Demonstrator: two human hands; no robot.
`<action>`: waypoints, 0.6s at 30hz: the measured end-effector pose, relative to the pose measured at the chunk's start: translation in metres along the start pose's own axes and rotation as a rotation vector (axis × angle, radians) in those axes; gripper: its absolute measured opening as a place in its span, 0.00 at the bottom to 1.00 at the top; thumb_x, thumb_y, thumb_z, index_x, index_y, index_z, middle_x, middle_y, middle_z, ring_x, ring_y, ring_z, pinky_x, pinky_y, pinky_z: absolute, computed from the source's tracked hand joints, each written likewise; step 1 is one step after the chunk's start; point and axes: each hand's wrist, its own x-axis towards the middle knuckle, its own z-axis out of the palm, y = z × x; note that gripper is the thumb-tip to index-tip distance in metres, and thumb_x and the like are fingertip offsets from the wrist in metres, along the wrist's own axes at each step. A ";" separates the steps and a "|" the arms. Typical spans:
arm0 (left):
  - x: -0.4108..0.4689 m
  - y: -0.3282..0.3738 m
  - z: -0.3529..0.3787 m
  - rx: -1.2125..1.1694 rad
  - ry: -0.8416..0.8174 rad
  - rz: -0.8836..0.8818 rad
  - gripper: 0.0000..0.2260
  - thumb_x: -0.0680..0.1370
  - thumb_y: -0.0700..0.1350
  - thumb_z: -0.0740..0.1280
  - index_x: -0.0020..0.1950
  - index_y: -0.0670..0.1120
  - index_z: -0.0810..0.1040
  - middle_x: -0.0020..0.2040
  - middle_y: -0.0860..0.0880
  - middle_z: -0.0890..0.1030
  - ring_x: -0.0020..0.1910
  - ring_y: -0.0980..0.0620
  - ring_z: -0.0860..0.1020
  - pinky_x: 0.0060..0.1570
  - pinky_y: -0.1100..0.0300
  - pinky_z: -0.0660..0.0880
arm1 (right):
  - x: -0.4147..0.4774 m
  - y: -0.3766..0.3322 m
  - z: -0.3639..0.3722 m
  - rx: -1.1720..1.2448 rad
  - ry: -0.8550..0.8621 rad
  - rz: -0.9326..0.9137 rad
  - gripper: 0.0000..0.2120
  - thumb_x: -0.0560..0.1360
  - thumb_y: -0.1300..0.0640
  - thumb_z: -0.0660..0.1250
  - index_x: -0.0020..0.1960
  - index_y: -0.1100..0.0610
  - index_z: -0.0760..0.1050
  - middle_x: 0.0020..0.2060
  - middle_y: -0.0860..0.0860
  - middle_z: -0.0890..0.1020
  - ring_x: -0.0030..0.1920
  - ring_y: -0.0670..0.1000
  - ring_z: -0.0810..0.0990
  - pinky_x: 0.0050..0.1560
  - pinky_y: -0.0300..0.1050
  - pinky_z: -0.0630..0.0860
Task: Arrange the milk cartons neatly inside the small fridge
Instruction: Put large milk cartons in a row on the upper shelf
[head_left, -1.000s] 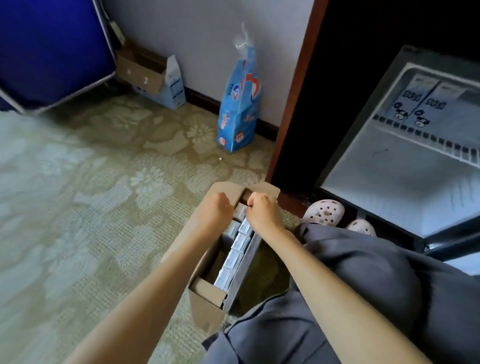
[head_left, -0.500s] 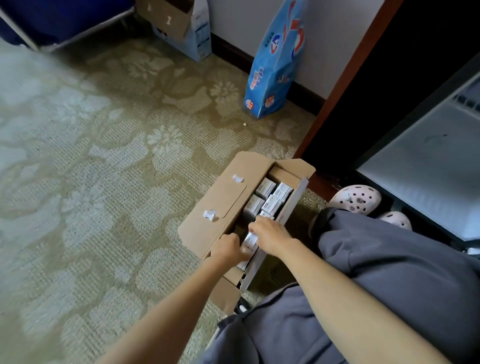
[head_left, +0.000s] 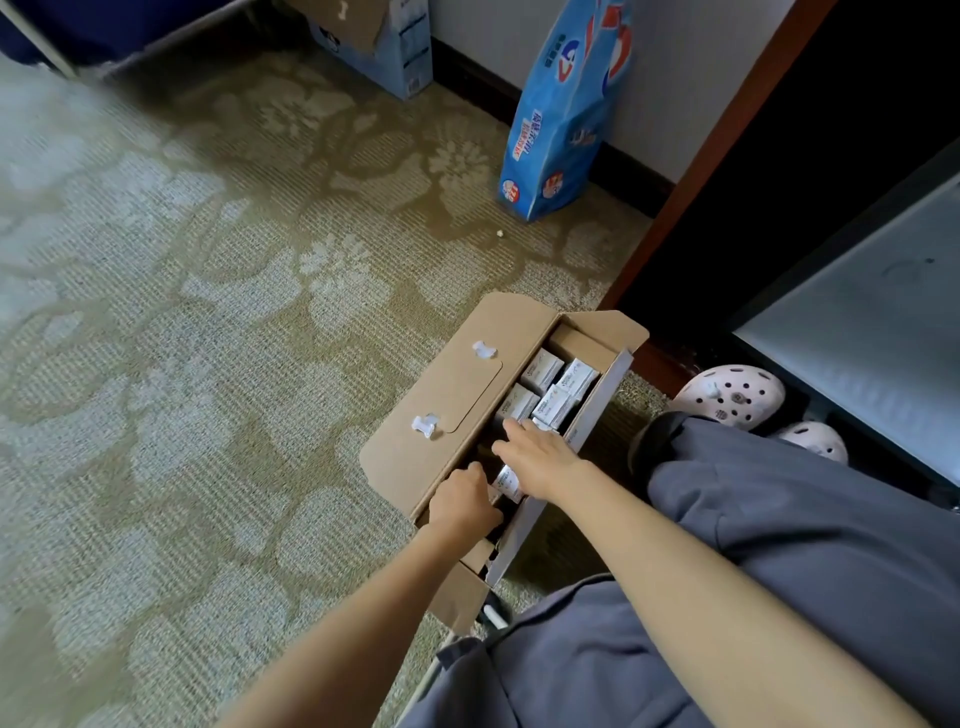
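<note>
Open cardboard box (head_left: 452, 400) sits on floral carpet (head_left: 208, 312), long axis running near-left to far-right, flap folded out to the left. Milk cartons (head_left: 553, 387) stand inside w/ tops up, packed in two rows at the far end. Both hands in the box: left hand (head_left: 462, 506) at near end, fingers curled, can't tell on what; right hand (head_left: 540, 457) flat over cartons mid-box, fingers together. Fridge (head_left: 857, 338) open at right. Blue bag (head_left: 566, 114) leans on far wall.
</note>
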 end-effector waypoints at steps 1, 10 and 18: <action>0.001 -0.002 0.000 0.000 0.014 -0.002 0.17 0.73 0.41 0.67 0.59 0.39 0.68 0.57 0.42 0.77 0.57 0.42 0.77 0.50 0.53 0.74 | 0.001 0.001 0.000 -0.008 -0.002 -0.007 0.20 0.73 0.68 0.65 0.64 0.60 0.67 0.68 0.60 0.62 0.66 0.59 0.65 0.61 0.51 0.70; 0.004 -0.010 0.001 0.002 0.047 0.052 0.18 0.74 0.40 0.66 0.61 0.38 0.66 0.56 0.41 0.77 0.56 0.43 0.76 0.49 0.54 0.72 | 0.012 0.006 0.002 -0.265 0.034 -0.178 0.19 0.73 0.62 0.68 0.62 0.61 0.68 0.65 0.58 0.67 0.69 0.57 0.63 0.57 0.50 0.72; 0.005 -0.011 0.000 0.042 0.041 0.047 0.15 0.74 0.40 0.66 0.58 0.37 0.68 0.56 0.40 0.77 0.55 0.42 0.77 0.49 0.53 0.73 | 0.015 0.015 -0.002 -0.430 0.021 -0.479 0.14 0.76 0.60 0.63 0.61 0.62 0.69 0.57 0.56 0.75 0.57 0.54 0.71 0.53 0.47 0.71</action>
